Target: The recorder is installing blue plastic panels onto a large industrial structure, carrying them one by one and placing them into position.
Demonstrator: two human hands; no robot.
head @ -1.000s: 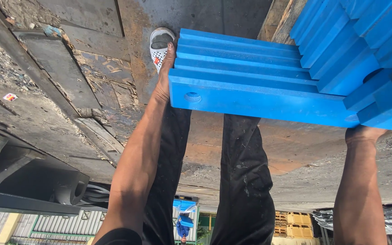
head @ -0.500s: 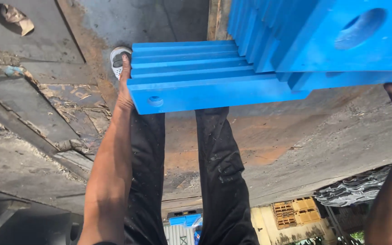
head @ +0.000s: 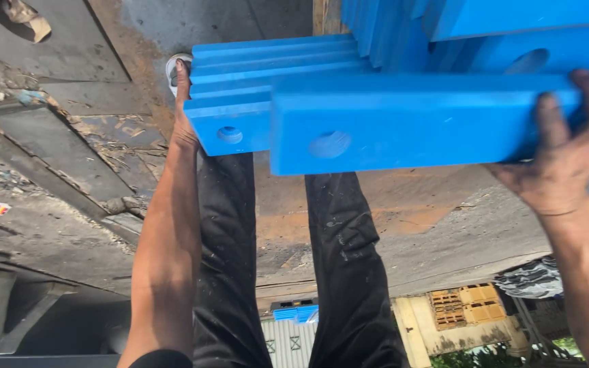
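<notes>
On the far left I see a grimy concrete floor (head: 56, 225) with dark metal plates (head: 42, 146) lying on it and a scrap of rubbish (head: 25, 15) in the top corner. Next comes my left arm, stretched straight out from the bottom edge, with the left hand (head: 184, 109) laid flat, fingers together and extended, against the end of a stack of blue plastic planks (head: 274, 82). The palm presses the side of the stack; I cannot tell whether the thumb hooks under it, so the hand looks open rather than clamped. Just past the fingertips a white shoe (head: 172, 68) peeks out. Below the stack are my black trousers (head: 349, 272), both legs running down the middle of the view.

In front of the stack, a single blue plank (head: 403, 123) with a round hole in its face lies crosswise, nearest the camera. My right hand (head: 567, 150) grips its right end, fingers curled over the top edge, wrist bent. More blue planks (head: 485, 27) fill the top right. Low on the right, yellow crates (head: 468, 312) stand by a wall.
</notes>
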